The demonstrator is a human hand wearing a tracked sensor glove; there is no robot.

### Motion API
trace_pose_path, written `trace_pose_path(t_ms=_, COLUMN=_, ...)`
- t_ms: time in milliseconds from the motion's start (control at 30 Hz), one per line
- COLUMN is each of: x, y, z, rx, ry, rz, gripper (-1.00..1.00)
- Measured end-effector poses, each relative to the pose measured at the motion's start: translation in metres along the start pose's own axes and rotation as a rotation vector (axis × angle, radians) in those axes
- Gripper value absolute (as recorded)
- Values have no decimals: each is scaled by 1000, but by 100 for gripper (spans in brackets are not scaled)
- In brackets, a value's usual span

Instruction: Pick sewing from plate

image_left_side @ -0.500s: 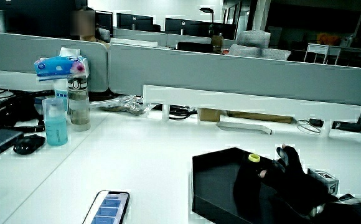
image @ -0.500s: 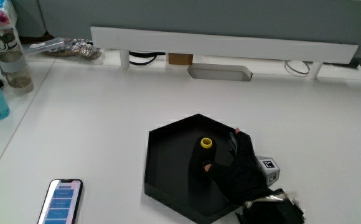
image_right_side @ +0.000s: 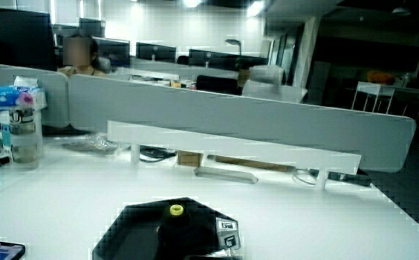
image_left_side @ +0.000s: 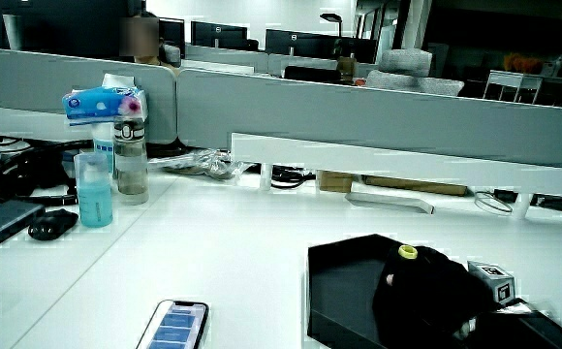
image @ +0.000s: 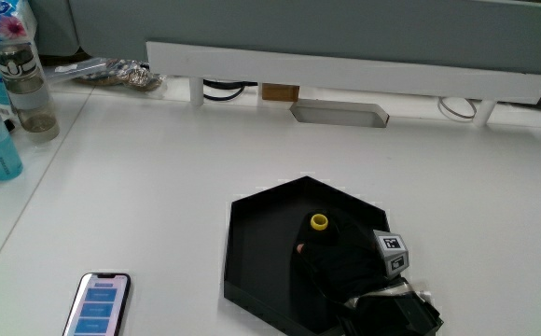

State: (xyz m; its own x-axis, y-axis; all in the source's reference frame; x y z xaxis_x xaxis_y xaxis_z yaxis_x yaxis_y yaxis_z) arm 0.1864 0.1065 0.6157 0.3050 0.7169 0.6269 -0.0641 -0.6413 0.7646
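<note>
Yellow sewing spool (image: 319,221) sits at the hand's (image: 343,264) fingertips on the black plate (image: 252,261); finger closure unclear.

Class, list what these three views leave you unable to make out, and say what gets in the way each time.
1. Hand grip: black glove against the black plate in the main view and both side views, so the fingers are lost.
2. Spool: only its yellow top shows; the hand covers the rest.
3. Phone: cut off by the edge in a side view.
4. Bottle label: too small to read.
</note>
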Motion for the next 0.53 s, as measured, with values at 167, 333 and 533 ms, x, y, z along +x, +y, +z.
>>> trace_pose_path(t_ms=167, x=-2, y=-1, z=-2, rx=12, ry=-2, rz=9, gripper=100)
trace_pose_path(t_ms=333, x=3, y=1, z=-2, rx=17, ry=3, rz=2, gripper=100)
trace_pose_path(t_ms=533, x=4, y=2, z=13, rx=49, ry=50, rz=41, gripper=100)
